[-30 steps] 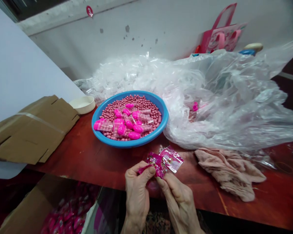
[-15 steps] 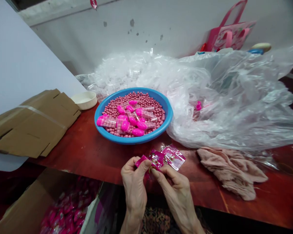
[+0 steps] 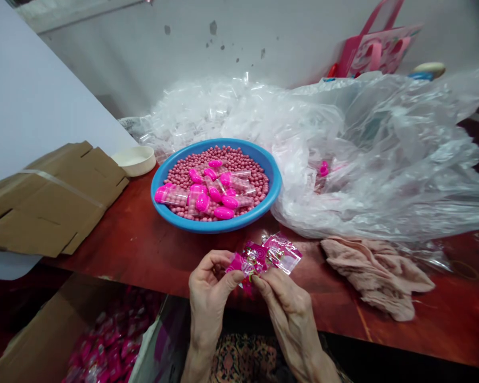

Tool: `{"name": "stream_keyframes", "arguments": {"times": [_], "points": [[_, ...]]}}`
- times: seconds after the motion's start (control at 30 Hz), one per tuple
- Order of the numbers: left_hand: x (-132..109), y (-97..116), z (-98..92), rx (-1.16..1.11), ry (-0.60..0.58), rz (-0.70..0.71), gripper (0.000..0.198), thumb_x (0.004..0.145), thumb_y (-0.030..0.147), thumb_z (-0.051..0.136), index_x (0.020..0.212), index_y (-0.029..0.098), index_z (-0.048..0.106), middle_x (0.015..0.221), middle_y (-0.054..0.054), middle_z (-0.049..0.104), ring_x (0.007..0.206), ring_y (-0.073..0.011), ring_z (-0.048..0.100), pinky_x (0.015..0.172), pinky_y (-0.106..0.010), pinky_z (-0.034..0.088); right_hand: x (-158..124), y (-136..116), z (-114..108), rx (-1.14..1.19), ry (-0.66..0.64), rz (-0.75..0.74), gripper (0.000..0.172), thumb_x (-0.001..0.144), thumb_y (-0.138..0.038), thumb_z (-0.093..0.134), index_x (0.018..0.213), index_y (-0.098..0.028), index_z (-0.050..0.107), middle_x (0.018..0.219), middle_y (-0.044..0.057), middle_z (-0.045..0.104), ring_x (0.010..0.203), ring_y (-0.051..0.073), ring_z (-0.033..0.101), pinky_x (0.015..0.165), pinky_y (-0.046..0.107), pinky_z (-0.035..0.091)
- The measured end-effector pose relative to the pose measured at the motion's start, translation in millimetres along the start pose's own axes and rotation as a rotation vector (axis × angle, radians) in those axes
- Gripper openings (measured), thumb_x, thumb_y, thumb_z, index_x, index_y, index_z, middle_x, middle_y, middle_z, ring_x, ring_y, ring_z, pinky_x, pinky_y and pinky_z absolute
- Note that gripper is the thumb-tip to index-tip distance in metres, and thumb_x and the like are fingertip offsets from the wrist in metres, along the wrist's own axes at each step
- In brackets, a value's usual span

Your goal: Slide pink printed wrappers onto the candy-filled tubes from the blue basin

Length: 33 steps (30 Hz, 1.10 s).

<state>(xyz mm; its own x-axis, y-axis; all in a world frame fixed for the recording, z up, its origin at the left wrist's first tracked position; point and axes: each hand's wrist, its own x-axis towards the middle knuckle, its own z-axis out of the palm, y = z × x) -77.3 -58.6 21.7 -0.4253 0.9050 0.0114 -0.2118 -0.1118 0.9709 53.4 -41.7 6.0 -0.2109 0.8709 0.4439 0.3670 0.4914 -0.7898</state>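
Table [image 3: 143, 252] shows red between the blue bowl [image 3: 215, 227] and its front edge, with a cloth [image 3: 377, 276] to the right. Both arms reach up from below, hands leaning together. The left hand [image 3: 209, 287] pinches a pink packet [image 3: 252, 258] on its left; the right hand [image 3: 289, 298] pinches its near side. It sits in front of the bowl.

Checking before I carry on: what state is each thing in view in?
Left hand: closed on a pink packet
Right hand: pinching at the pink packet
Tubes: pink-capped, lying on beads
Blue basin: upright, well filled
Cloth: crumpled
Cardboard: flattened, band across
Plastic sheeting: crumpled, spread out
White dish: upright
Box: open, holding pink packages
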Motion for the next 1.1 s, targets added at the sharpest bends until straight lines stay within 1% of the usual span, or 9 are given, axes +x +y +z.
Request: {"name": "stream_keyframes", "arguments": {"times": [0.1,0.17,0.3,0.4,0.5,0.7,0.83,0.93,1.1], "points": [[1.0,3.3,-4.6,0.124,-0.198,-0.071,0.007,0.066,0.021,0.074,0.071,0.016,0.07,0.079,-0.002,0.063,0.074,-0.0145,0.057,0.066,-0.022,0.045,0.5,0.5,-1.5,0.007,-0.033,-0.01,0.03,0.091,-0.024,0.043,0.068,-0.018,0.062,0.059,0.002,0.059,0.055,0.015,0.054,0.052,0.024,0.043],[0.4,3.4,-5.4,0.158,-0.248,-0.094,0.006,0.07,0.021,0.071,0.073,0.016,0.073,0.08,-0.003,0.064,0.071,-0.0145,0.057,0.065,-0.024,0.044,1.1,1.1,-4.5,0.017,-0.061,-0.004,0.032,0.091,-0.027,0.043,0.066,-0.018,0.061,0.059,0.002,0.058,0.056,0.015,0.054,0.052,0.024,0.043],[-1.7,-1.4,-2.6,0.091,-0.096,-0.093,0.01,0.068,0.023,0.073,0.062,0.015,0.071,0.068,-0.002,0.061,0.064,-0.013,0.053,0.059,-0.023,0.042,1.7,1.2,-14.3,0.046,-0.1,0.072,0.039,0.092,-0.029,0.041,0.057,-0.019,0.052,0.054,-0.001,0.052,0.049,0.012,0.049,0.047,0.022,0.039],[-2.0,-5.4,-1.5,0.045,0.025,-0.111,0.018,0.063,0.026,0.076,0.053,0.014,0.066,0.056,0.002,0.054,0.054,-0.0094,0.045,0.051,-0.02,0.037,1.7,0.3,-18.6,0.167,-0.086,0.204,0.03,0.091,-0.032,0.044,0.067,-0.019,0.058,0.06,-0.001,0.057,0.053,0.013,0.053,0.048,0.021,0.042],[-2.6,-8.8,-2.3,0.043,0.075,-0.117,0.02,0.064,0.026,0.075,0.054,0.014,0.063,0.052,0.005,0.047,0.05,-0.0078,0.038,0.048,-0.019,0.034,1.6,-0.6,-16.7,0.28,-0.07,0.289,0.016,0.078,-0.031,0.063,0.089,-0.02,0.062,0.08,0.003,0.066,0.072,0.017,0.061,0.062,0.025,0.048],[-4.3,-14.9,-1.9,0.03,0.202,-0.105,0.023,0.068,0.032,0.072,0.056,0.016,0.061,0.052,0.006,0.045,0.051,-0.0079,0.037,0.049,-0.019,0.034,-0.6,-3.1,-11.3,0.337,0.042,0.263,0.014,0.079,-0.023,0.063,0.066,-0.02,0.059,0.07,0.0,0.057,0.065,0.013,0.055,0.058,0.022,0.045],[-4.7,-17.1,0.1,0.016,0.296,-0.097,0.024,0.067,0.034,0.073,0.055,0.017,0.061,0.052,0.007,0.048,0.051,-0.0084,0.039,0.051,-0.019,0.037,-3.9,-8.6,-6.1,0.407,-0.019,0.225,0.006,0.079,-0.018,0.063,0.076,-0.022,0.067,0.073,0.0,0.061,0.066,0.013,0.058,0.056,0.02,0.046],[-5.1,-18.5,1.0,0.014,0.335,-0.088,0.023,0.064,0.033,0.075,0.055,0.017,0.061,0.051,0.007,0.047,0.051,-0.0086,0.039,0.051,-0.019,0.037,-6.6,-12.1,0.0,0.467,-0.056,0.232,0.011,0.078,-0.015,0.064,0.084,-0.024,0.069,0.076,0.0,0.064,0.069,0.013,0.06,0.058,0.02,0.047],[-7.1,-21.2,2.2,0.034,0.364,-0.087,0.024,0.063,0.035,0.075,0.056,0.016,0.062,0.051,0.006,0.049,0.05,-0.0091,0.041,0.05,-0.02,0.038,-8.8,-14.6,7.0,0.646,-0.011,0.45,0.016,0.07,-0.02,0.072,0.084,-0.027,0.072,0.074,-0.002,0.065,0.066,0.012,0.059,0.059,0.018,0.048]]}}
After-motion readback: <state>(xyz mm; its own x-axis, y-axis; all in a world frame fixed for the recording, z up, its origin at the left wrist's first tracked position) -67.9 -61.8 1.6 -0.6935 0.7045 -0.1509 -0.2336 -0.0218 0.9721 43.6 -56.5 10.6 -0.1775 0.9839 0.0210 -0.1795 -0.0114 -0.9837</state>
